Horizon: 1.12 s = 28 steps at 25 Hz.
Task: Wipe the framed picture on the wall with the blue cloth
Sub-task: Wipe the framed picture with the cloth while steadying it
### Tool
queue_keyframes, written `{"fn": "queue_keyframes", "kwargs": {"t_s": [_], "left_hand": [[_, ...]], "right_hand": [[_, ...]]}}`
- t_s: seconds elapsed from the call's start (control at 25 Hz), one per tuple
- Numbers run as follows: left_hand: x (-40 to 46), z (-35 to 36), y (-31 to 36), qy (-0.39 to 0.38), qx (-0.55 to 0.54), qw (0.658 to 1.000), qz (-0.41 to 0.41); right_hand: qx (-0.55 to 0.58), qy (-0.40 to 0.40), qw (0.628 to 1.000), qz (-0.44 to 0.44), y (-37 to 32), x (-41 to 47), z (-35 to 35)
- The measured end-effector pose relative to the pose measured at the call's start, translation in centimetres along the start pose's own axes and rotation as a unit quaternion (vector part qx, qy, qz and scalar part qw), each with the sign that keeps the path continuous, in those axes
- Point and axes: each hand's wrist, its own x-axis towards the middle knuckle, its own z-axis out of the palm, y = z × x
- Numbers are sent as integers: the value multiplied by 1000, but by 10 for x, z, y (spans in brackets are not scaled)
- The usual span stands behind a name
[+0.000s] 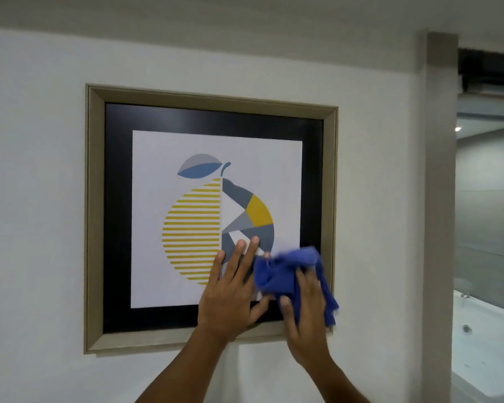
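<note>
On the white wall (41, 170) ahead of you hangs the picture (210, 216), square, with a tan outer frame (95, 216), a black inner border and a white print in the middle. Print shows a stylised fruit: yellow stripes on its left half, grey, blue and yellow wedges on its right half, a blue-grey leaf on top.

Head view, only one given. Your left hand (230, 298) lies flat on the glass at the lower middle of the picture, palm to the surface, fingers (239, 251) spread wide and pointing up, tips over the lower right part of the fruit. Thumb sticks out to the right, near the black border at the bottom. It holds nothing.

Your right hand (306, 309) sits just right of the left one, at the picture's lower right corner. It grips the cloth (285, 271), blue and bunched, fingers curled narrow around it. Cloth is pressed against the glass, its top reaching the print's lower right edge, one end hanging down over the black border and the tan frame at right. Cloth looks motion-blurred. It touches the left hand's fingers on its left side.

Both forearms come up from the bottom edge. Right of the wall stands a grey pillar (441, 199), and past it a room with a white bathtub (489, 330).
</note>
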Motion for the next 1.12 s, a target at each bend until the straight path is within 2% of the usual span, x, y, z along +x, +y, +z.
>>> {"fn": "queue_keyframes", "kwargs": {"t_s": [0.12,0.28,0.36,0.44,0.6,0.72,0.84,0.96,1.12], "left_hand": [[1,-1,1,-3,-4,1000,-4],[-1,3,-2,-12,16,1000,8],[-2,5,-2,-14,17,1000,10],[-3,6,-2,-11,16,1000,11],[-2,5,-2,-21,8,1000,3],[0,1,0,-32,-2,999,-5],[-2,-1,1,-38,-11,999,-8],[1,-3,1,-37,-12,999,-9],[0,-1,-2,-48,0,999,-5]], "right_hand": [[-51,-25,998,-28,-3,23,-5],[-101,-1,995,13,-40,159,-5],[-173,8,985,-3,-53,231,-12],[-244,32,969,-37,-59,261,-13],[-268,28,962,-42,-44,197,-10],[-237,0,971,18,-26,90,-3],[-201,-63,975,71,-26,7,-7],[-202,-103,973,47,-26,25,-20],[-227,-47,973,11,-48,156,-21]]}}
